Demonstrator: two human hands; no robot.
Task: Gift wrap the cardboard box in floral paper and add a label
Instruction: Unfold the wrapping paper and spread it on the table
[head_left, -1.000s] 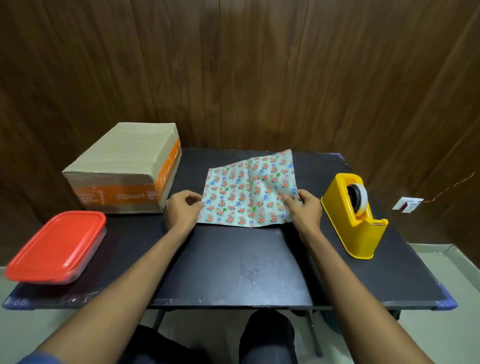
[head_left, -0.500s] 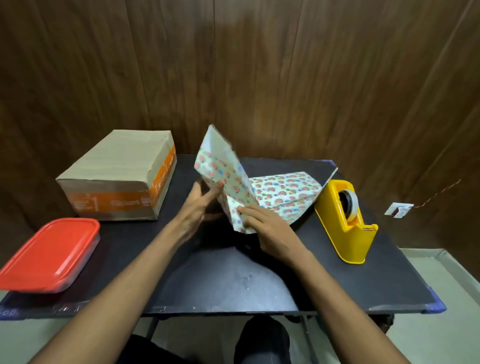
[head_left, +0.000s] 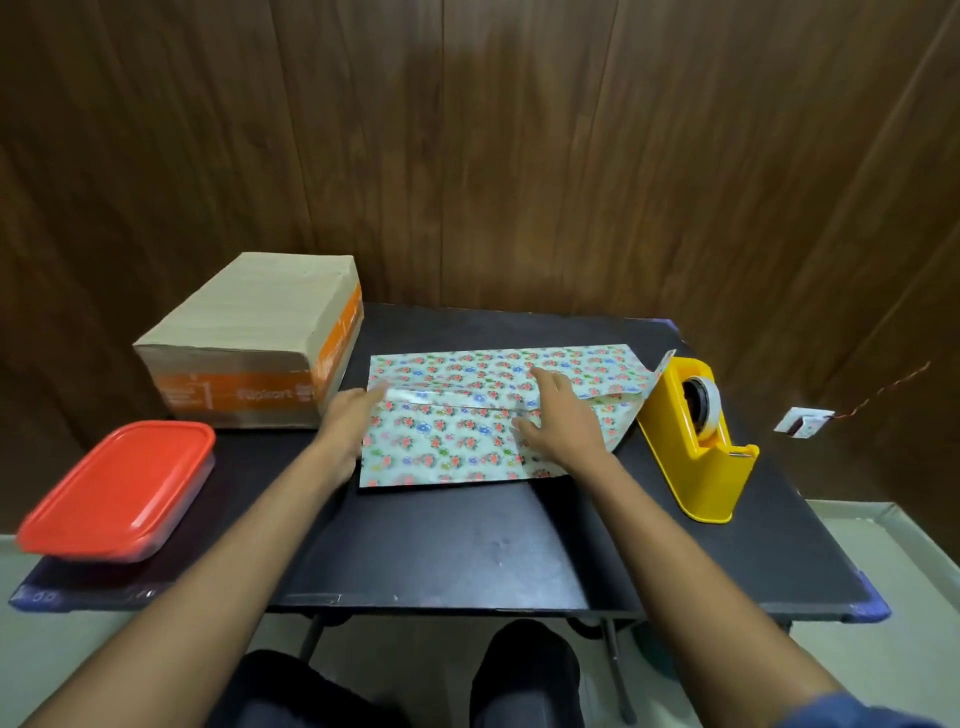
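Observation:
The floral paper (head_left: 467, 447) lies partly unfolded in the middle of the black table (head_left: 457, 551), with a raised crease across its width. My right hand (head_left: 561, 421) rests flat on its right half, fingers spread. My left hand (head_left: 348, 421) is blurred and reaches with straight fingers to the crease at the paper's left edge. The cardboard box (head_left: 260, 332), with orange tape bands, stands at the back left, apart from the paper and both hands. No label is in view.
A yellow tape dispenser (head_left: 696, 441) stands at the right, touching the paper's raised right corner. A clear container with a red lid (head_left: 119, 488) sits at the front left edge. A wooden wall runs behind the table. My knees show below the front edge.
The paper, lifted and half open half a second ago, now lies spread wide on the table. Both hands have moved apart and come down onto it.

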